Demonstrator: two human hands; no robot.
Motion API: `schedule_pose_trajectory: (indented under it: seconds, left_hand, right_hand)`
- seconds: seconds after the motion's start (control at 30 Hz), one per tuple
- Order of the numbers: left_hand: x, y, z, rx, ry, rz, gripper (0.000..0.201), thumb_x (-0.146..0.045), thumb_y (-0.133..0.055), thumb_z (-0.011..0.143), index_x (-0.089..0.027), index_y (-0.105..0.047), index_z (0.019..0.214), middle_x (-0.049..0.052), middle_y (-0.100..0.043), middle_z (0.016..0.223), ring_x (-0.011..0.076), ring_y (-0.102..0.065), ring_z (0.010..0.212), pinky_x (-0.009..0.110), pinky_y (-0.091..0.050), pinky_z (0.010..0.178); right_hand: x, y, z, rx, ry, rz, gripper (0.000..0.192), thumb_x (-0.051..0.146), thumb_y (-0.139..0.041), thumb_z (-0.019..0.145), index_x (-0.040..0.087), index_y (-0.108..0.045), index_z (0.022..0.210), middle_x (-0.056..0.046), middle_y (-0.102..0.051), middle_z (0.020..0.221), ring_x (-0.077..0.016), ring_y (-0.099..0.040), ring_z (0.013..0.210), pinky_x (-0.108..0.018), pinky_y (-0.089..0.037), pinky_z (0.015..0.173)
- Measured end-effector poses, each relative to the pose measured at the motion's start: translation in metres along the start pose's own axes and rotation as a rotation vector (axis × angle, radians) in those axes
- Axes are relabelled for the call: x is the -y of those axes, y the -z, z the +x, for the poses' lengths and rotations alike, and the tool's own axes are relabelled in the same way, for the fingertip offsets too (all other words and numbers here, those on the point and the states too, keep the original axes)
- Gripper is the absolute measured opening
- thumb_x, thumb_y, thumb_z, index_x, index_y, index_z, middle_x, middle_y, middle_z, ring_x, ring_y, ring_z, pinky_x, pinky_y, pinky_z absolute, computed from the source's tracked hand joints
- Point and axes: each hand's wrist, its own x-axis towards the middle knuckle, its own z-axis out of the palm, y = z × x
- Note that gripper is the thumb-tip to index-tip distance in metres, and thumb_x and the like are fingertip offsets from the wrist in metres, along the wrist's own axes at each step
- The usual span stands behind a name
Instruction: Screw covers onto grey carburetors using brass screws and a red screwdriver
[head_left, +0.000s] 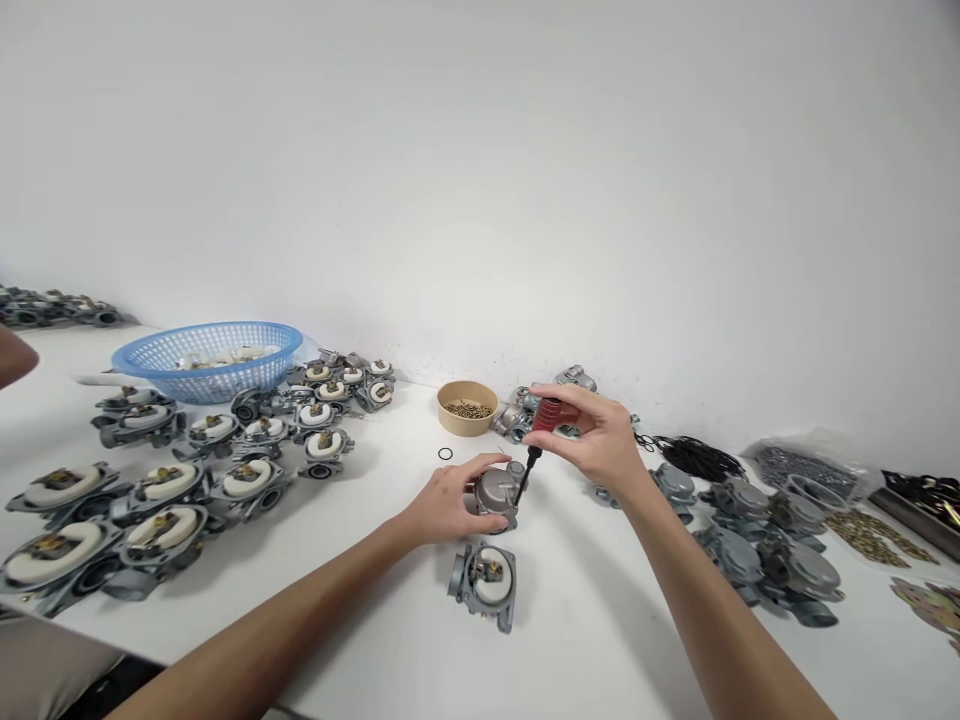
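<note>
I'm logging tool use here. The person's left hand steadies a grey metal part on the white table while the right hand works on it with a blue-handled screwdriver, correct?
Not quite: the screwdriver has a red handle, not blue, as the head view shows. The rest holds: the left hand steadies the grey metal part on the white table while the right hand works on it.

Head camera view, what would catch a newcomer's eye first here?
Mid-table, the right hand holds a red screwdriver upright on a grey carburetor steadied by the left hand. Rows of carburetors with white floats fill the left, below a blue basket.
</note>
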Motion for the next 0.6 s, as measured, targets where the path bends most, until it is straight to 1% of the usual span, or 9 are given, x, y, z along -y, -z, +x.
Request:
schedule_pose_trajectory:
  seconds: [0.07,0.17,0.23,0.3,0.33,0.4,0.47,0.53,0.6]
  left_hand:
    - [0.0004,0.0001,0.0,0.005,-0.031,0.024,0.076,-0.045,-0.082,0.082,-0.036,-0.051,0.151,0.001,-0.064,0.149,0.0278,-0.065,0.128,0.039,-0.051,0.111]
    - [0.001,-0.0003,0.0002,0.003,-0.11,0.094,0.071,-0.043,-0.079,0.086,-0.038,-0.053,0.151,0.0,-0.069,0.143,0.0271,-0.068,0.124,0.038,-0.05,0.11]
    - [0.0013,-0.0008,0.0005,0.008,-0.149,0.158,0.064,-0.042,-0.077,0.088,-0.04,-0.057,0.148,-0.001,-0.072,0.134,0.0259,-0.071,0.117,0.037,-0.052,0.105]
    - [0.0015,-0.0011,0.001,0.008,-0.17,0.198,0.057,-0.042,-0.076,0.089,-0.04,-0.061,0.144,-0.002,-0.074,0.128,0.0243,-0.072,0.11,0.035,-0.053,0.101]
    - [0.0015,-0.0011,0.0011,0.006,-0.175,0.205,0.055,-0.042,-0.076,0.088,-0.04,-0.063,0.142,-0.002,-0.074,0.126,0.0237,-0.073,0.108,0.034,-0.052,0.099]
    - [0.0013,-0.0008,0.0013,0.003,-0.175,0.208,0.053,-0.043,-0.076,0.089,-0.038,-0.064,0.14,-0.002,-0.074,0.126,0.023,-0.072,0.107,0.033,-0.052,0.097]
    - [0.0008,-0.0002,0.0014,0.01,-0.173,0.21,0.052,-0.044,-0.075,0.09,-0.037,-0.064,0.14,-0.002,-0.075,0.124,0.0227,-0.072,0.107,0.031,-0.052,0.094]
    - [0.0004,0.0002,0.0013,0.016,-0.177,0.212,0.052,-0.044,-0.074,0.09,-0.037,-0.064,0.14,-0.002,-0.075,0.125,0.0226,-0.072,0.108,0.031,-0.052,0.093]
    - [0.0003,0.0003,0.0013,0.012,-0.179,0.208,0.052,-0.044,-0.075,0.09,-0.038,-0.064,0.14,-0.002,-0.075,0.126,0.0227,-0.072,0.108,0.031,-0.051,0.095]
  right_hand:
    - [0.0007,0.0002,-0.0002,0.03,0.024,-0.004,0.04,0.034,-0.086,0.085,0.032,-0.076,0.124,-0.005,-0.075,0.101,-0.0208,-0.072,0.086,-0.039,-0.068,0.078]
    - [0.0024,0.0,-0.0004,0.147,-0.036,0.186,0.038,0.033,-0.073,0.096,0.03,-0.07,0.134,-0.01,-0.075,0.118,-0.0251,-0.075,0.102,-0.043,-0.068,0.084]
    - [0.0024,-0.0009,-0.0002,0.108,-0.038,0.199,0.04,0.031,-0.08,0.091,0.03,-0.072,0.13,-0.007,-0.077,0.11,-0.0241,-0.076,0.096,-0.043,-0.069,0.083]
    - [0.0018,-0.0019,0.0001,0.029,0.017,0.09,0.042,0.028,-0.089,0.081,0.031,-0.077,0.122,-0.004,-0.076,0.098,-0.0207,-0.074,0.085,-0.04,-0.069,0.079]
    - [0.0015,-0.0023,0.0001,0.017,0.043,0.046,0.042,0.029,-0.089,0.081,0.032,-0.078,0.121,-0.005,-0.075,0.099,-0.0204,-0.073,0.085,-0.039,-0.069,0.078]
    - [0.0008,-0.0027,0.0,0.066,0.045,0.054,0.041,0.032,-0.082,0.089,0.032,-0.074,0.129,-0.009,-0.073,0.113,-0.0233,-0.073,0.097,-0.041,-0.068,0.082]
    - [-0.0003,-0.0029,-0.0004,0.127,-0.002,0.139,0.043,0.032,-0.073,0.096,0.031,-0.068,0.138,-0.011,-0.072,0.123,-0.0264,-0.073,0.107,-0.045,-0.067,0.088]
    - [-0.0021,-0.0028,-0.0004,0.115,-0.022,0.157,0.044,0.03,-0.077,0.093,0.031,-0.069,0.136,-0.009,-0.074,0.116,-0.0252,-0.075,0.101,-0.045,-0.067,0.089]
    - [-0.0033,-0.0024,-0.0001,0.058,0.006,0.08,0.046,0.027,-0.086,0.084,0.033,-0.074,0.128,-0.005,-0.074,0.105,-0.0216,-0.074,0.091,-0.042,-0.067,0.087]
